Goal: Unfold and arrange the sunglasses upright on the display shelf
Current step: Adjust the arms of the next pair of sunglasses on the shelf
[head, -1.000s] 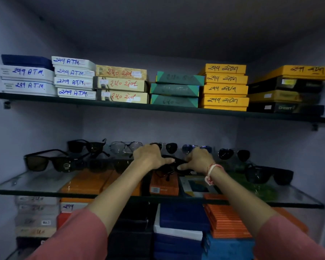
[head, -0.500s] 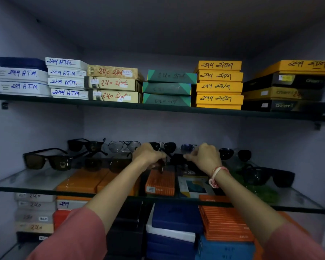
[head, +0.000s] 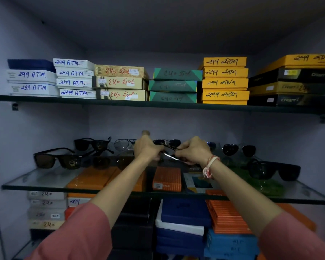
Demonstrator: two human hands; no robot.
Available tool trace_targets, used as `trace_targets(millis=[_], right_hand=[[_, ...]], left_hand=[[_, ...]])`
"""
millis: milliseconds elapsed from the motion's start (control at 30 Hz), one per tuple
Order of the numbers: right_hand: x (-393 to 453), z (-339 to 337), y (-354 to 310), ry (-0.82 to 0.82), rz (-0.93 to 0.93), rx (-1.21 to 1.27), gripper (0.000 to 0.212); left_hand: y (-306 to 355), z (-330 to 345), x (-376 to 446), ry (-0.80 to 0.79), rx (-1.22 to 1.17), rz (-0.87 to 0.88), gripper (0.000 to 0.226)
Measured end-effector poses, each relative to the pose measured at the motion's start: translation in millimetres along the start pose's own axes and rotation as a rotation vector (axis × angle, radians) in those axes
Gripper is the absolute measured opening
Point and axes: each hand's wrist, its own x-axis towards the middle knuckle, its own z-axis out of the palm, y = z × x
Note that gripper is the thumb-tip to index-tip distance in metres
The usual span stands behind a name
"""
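Over the middle of the glass display shelf (head: 36, 182), my left hand (head: 147, 149) and my right hand (head: 192, 150) grip a thin metal-framed pair of sunglasses (head: 170, 152) between them, its arms partly spread. My left index finger sticks up. Several unfolded pairs stand along the shelf: brown-lensed black sunglasses (head: 57, 159) at front left, black sunglasses (head: 92, 145) behind them, clear aviators (head: 123, 144), dark aviators (head: 168, 142) behind my hands, round dark sunglasses (head: 238, 150) and bulky black sunglasses (head: 276, 170) at right.
An upper shelf (head: 158, 105) carries stacks of labelled white, tan, green, yellow and black boxes. Under the glass lie orange, blue, white and black boxes (head: 167, 178). Side walls close in the alcove left and right.
Both hands rose from the shelf surface and lifted the metal-framed sunglasses; its arms now show between the hands. The view moved closer and slightly up.
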Motion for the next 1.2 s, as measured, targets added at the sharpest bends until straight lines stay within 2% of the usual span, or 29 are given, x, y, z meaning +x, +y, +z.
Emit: trace_targets(millis=[33, 100, 233, 333, 467, 667, 800, 933, 1000, 1200], right_hand=[[0, -1, -1, 0.025, -0.028, -0.012, 0.02], [-1, -4, -3, 0.098, -0.061, -0.035, 0.026], [-2, -9, -8, 0.319, -0.062, -0.105, 0.051], [-2, -9, -7, 0.404, -0.071, -0.075, 0.037], [2, -8, -7, 0.393, -0.012, -0.129, 0.024], [7, -8, 0, 0.31, 0.072, -0.144, 0.035], [8, 0, -1, 0.261, 0.098, -0.184, 0.035], [12, 5, 1, 0.244, 0.1, -0.19, 0.027], [14, 8, 2, 0.26, 0.097, -0.197, 0.031], [17, 13, 6, 0.246, 0.074, -0.209, 0.028]], left_hand=[[-1, -5, 2, 0.021, 0.092, 0.084, 0.031], [1, -12, 3, 0.021, 0.291, 0.215, 0.03], [8, -18, 2, -0.043, 0.428, 0.22, 0.038], [8, -20, 6, -0.101, 0.406, 0.198, 0.036], [4, -24, 14, -0.095, 0.44, 0.146, 0.032], [-9, -34, 24, -0.174, 0.402, -0.027, 0.028], [-10, -34, 25, -0.209, 0.516, -0.031, 0.02], [-11, -31, 25, -0.186, 0.656, -0.017, 0.024], [-10, -29, 25, -0.153, 0.707, -0.011, 0.028], [-9, -25, 25, -0.112, 0.733, 0.02, 0.029]])
